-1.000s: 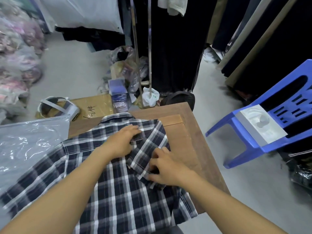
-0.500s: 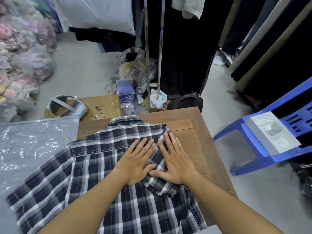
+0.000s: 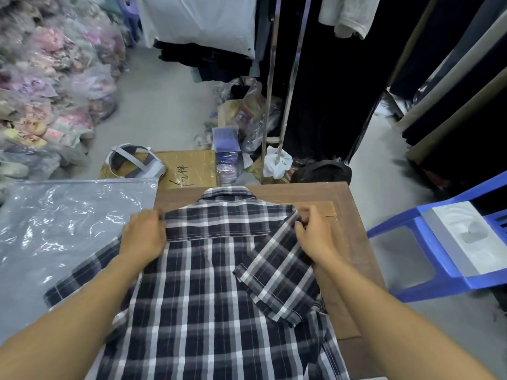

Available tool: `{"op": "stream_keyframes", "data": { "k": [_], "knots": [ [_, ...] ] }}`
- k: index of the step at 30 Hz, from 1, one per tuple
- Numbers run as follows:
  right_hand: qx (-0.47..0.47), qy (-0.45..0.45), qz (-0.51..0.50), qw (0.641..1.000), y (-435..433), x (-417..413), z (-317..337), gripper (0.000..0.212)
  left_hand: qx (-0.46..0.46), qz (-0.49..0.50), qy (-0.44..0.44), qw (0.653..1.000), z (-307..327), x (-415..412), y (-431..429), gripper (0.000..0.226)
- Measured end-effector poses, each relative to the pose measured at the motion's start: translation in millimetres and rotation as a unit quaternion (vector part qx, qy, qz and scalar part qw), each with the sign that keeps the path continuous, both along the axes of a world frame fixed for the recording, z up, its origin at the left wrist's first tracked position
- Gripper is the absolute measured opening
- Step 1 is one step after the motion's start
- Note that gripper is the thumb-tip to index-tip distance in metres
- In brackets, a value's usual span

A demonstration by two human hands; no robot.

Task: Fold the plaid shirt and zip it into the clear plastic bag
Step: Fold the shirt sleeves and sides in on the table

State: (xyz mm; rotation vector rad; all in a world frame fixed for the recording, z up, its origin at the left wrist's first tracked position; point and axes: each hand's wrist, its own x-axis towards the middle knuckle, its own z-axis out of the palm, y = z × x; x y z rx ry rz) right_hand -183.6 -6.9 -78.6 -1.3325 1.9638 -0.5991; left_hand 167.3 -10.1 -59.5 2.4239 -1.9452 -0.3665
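From the head camera, the plaid shirt (image 3: 216, 272) lies back-up on the wooden bench (image 3: 354, 215), collar at the far edge and hem toward the person. Its right sleeve is folded inward across the back, while the left sleeve spreads out flat over the clear plastic bag (image 3: 63, 229), which lies flat just beside the shirt on the left and passes under that sleeve. The left hand (image 3: 144, 237) sits at the left shoulder seam, its fingers curled down onto the cloth; whether they pinch it or only press, I cannot tell. The right hand (image 3: 315, 234) is at the right shoulder, its fingers closed together on the folded edge of fabric there. On the floor beyond the bench lie a cardboard box (image 3: 186, 168) with a grey headset (image 3: 134, 163) on it. A blue plastic chair (image 3: 450, 242) stands to the right, carrying a white moulded tray (image 3: 472, 237).
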Motion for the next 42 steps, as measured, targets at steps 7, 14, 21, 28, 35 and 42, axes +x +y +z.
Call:
{"op": "stream_keyframes", "data": {
  "k": [7, 14, 21, 28, 35, 42],
  "knots": [
    [-0.006, -0.065, -0.05, 0.997, -17.7, -12.4, 30.0, 0.016, -0.019, 0.025, 0.079, 0.996, 14.0, 4.8, -19.2, 0.014],
    [-0.008, 0.048, -0.067, 0.997, -35.6, -38.0, 48.0, 0.017, -0.045, 0.012, 0.141, 0.989, 16.5, -23.0, -46.1, 0.022],
    [-0.041, 0.201, 0.201, 0.958, -10.3, 51.7, 37.0, 0.066, -0.001, 0.052, 0.086, 0.995, 11.7, 37.8, -11.6, 0.055],
    [0.004, 0.23, 0.523, 0.821, 16.0, 190.3, 19.8, 0.135, 0.138, 0.114, 0.125, 0.976, 15.3, 108.8, 29.9, 0.043],
    [0.045, 0.316, 0.55, 0.772, 12.8, 220.0, 4.2, 0.16, 0.101, 0.142, 0.253, 0.952, 14.5, 122.4, 41.6, 0.022],
    [0.055, 0.314, 0.542, 0.777, 12.4, 222.1, 4.7, 0.163, 0.146, 0.131, 0.464, 0.864, 67.3, 110.2, 35.6, 0.017]
  ]
}}
